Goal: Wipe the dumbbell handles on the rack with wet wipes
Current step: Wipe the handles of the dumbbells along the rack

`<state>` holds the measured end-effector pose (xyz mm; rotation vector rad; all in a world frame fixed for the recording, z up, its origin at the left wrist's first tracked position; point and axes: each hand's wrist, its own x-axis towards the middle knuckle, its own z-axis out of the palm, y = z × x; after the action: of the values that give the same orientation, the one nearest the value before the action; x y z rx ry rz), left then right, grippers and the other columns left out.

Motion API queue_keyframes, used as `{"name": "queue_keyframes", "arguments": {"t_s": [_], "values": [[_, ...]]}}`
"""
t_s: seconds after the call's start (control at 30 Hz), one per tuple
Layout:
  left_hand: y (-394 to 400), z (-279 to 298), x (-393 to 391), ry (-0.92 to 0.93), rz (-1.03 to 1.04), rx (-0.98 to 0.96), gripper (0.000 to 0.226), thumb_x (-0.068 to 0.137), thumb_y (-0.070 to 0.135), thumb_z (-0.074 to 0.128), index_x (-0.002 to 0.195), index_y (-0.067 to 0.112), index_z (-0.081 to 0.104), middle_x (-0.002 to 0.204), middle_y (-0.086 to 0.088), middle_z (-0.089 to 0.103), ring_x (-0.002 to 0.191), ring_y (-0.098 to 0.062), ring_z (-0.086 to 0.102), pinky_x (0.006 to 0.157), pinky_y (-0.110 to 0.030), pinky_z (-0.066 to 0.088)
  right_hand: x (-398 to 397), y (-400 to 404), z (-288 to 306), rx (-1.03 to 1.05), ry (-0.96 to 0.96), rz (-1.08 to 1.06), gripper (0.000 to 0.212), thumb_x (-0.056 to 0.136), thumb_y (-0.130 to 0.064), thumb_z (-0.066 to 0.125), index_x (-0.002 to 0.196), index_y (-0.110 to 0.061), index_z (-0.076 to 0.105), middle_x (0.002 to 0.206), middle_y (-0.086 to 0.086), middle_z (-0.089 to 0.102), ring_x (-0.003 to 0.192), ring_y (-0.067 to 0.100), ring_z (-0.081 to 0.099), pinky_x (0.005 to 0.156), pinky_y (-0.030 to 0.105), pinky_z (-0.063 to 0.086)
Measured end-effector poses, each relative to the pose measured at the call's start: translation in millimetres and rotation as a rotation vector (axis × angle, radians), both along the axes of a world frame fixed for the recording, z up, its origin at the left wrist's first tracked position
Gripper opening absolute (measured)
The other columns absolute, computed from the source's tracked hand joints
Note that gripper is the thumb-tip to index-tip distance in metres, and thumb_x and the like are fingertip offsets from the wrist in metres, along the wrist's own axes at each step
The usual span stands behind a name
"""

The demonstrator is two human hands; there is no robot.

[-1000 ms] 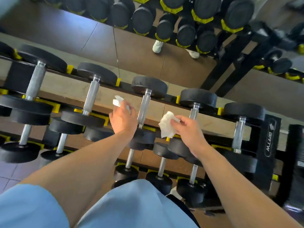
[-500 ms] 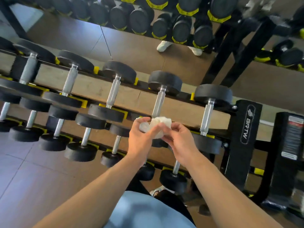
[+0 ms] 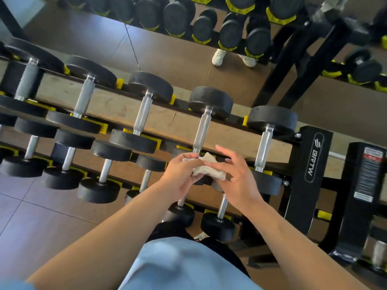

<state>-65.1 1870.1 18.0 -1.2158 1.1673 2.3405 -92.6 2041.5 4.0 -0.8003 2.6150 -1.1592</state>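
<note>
A crumpled wet wipe (image 3: pixel 206 169) is held between both hands just near of the top-shelf dumbbell handle (image 3: pixel 202 130) on the rack (image 3: pixel 310 162). It is gripped in the curled left hand (image 3: pixel 181 175) and pinched at its right edge by the right hand (image 3: pixel 236 181), whose other fingers are spread. The wipe could be dropped — the pinch looks light — or bunched too tightly, so that little of the handle would be covered.
</note>
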Motion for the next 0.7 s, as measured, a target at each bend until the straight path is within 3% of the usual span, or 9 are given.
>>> {"name": "queue_keyframes", "arguments": {"t_s": [0.07, 0.17, 0.23, 0.3, 0.37, 0.43, 0.5, 0.57, 0.7], "values": [[-1.0, -4.9, -7.0, 0.009, 0.005, -0.251, 0.033, 0.084, 0.009, 0.076, 0.112, 0.018, 0.061, 0.108, -0.008, 0.068, 0.092, -0.018, 0.072, 0.077, -0.031, 0.06, -1.2, -9.9, 3.0, -0.102, -0.022, -0.13, 0.035, 0.088, -0.034, 0.067, 0.121, -0.022, 0.071, 0.13, -0.011, 0.062, 0.119, 0.005, 0.058, 0.096, 0.021, 0.051], [-12.7, -11.1, -23.3, 0.046, 0.009, -0.742, 0.031, 0.089, 0.022, 0.071, 0.112, 0.032, 0.052, 0.1, 0.009, 0.064, 0.093, -0.006, 0.061, 0.075, -0.013, 0.044, -16.6, -29.0, 8.6, -0.172, -0.25, -0.447, 0.022, 0.09, -0.039, 0.069, 0.111, -0.034, 0.065, 0.101, -0.021, 0.068, 0.098, 0.003, 0.064, 0.074, 0.016, 0.055], [-23.8, -25.8, -38.7, 0.053, 0.043, -0.791, 0.029, 0.095, 0.025, 0.064, 0.116, 0.034, 0.047, 0.106, 0.009, 0.061, 0.098, -0.008, 0.058, 0.082, -0.016, 0.045, -35.5, -41.9, 6.4, -0.166, -0.34, -0.584, 0.019, 0.092, -0.038, 0.068, 0.108, -0.039, 0.058, 0.094, -0.025, 0.063, 0.093, 0.005, 0.063, 0.067, 0.015, 0.054], [-30.9, -45.6, -54.7, -0.04, 0.056, -0.781, 0.025, 0.1, 0.031, 0.053, 0.123, 0.034, 0.045, 0.115, 0.005, 0.059, 0.105, -0.013, 0.058, 0.092, -0.031, 0.051, -57.9, -56.1, 3.3, -0.086, -0.252, -0.592, 0.018, 0.096, -0.03, 0.064, 0.113, -0.032, 0.064, 0.096, -0.024, 0.063, 0.092, 0.005, 0.063, 0.063, 0.008, 0.047], [-31.2, -65.1, -66.4, -0.107, 0.029, -0.784, 0.023, 0.104, 0.037, 0.04, 0.126, 0.031, 0.045, 0.118, -0.001, 0.059, 0.108, -0.02, 0.058, 0.092, -0.039, 0.051, -85.3, -71.5, -4.3, 0.011, -0.074, -0.504, 0.028, 0.097, -0.021, 0.062, 0.124, -0.025, 0.067, 0.111, -0.016, 0.066, 0.101, 0.002, 0.061, 0.069, 0.001, 0.044], [-28.1, -78.1, -72.0, -0.15, -0.015, -0.813, 0.023, 0.105, 0.043, 0.032, 0.121, 0.032, 0.044, 0.117, -0.004, 0.059, 0.108, -0.024, 0.058, 0.089, -0.039, 0.048, -115.2, -84.0, -18.6, 0.132, 0.083, -0.293, 0.031, 0.095, -0.012, 0.064, 0.125, -0.02, 0.069, 0.121, -0.006, 0.068, 0.111, 0.007, 0.062, 0.087, 0.0, 0.038], [-26.3, -85.6, -74.9, -0.201, -0.023, -0.856, 0.02, 0.103, 0.05, 0.028, 0.112, 0.037, 0.041, 0.117, -0.005, 0.06, 0.108, -0.026, 0.058, 0.092, -0.045, 0.048, -144.3, -87.9, -39.3, 0.226, 0.209, 0.011, 0.032, 0.088, -0.002, 0.067, 0.119, -0.009, 0.071, 0.121, 0.008, 0.07, 0.114, 0.023, 0.066, 0.101, 0.019, 0.042], [-25.8, -90.5, -77.4, -0.222, -0.052, -0.908, 0.023, 0.101, 0.052, 0.027, 0.113, 0.038, 0.041, 0.117, -0.004, 0.061, 0.109, -0.026, 0.057, 0.097, -0.049, 0.048, -164.7, -86.0, -59.3, 0.361, 0.345, 0.255, 0.041, 0.076, 0.005, 0.075, 0.116, -0.003, 0.072, 0.119, 0.015, 0.071, 0.114, 0.029, 0.067, 0.102, 0.037, 0.047], [-25.6, -92.1, -79.5, -0.23, -0.083, -0.95, 0.027, 0.101, 0.048, 0.029, 0.118, 0.035, 0.046, 0.115, -0.001, 0.062, 0.109, -0.024, 0.057, 0.095, -0.049, 0.048, -166.8, -77.8, -73.7, 0.485, 0.402, 0.38, 0.045, 0.08, 0.008, 0.069, 0.123, -0.005, 0.068, 0.128, 0.014, 0.066, 0.126, 0.03, 0.058, 0.112, 0.041, 0.034]]}}
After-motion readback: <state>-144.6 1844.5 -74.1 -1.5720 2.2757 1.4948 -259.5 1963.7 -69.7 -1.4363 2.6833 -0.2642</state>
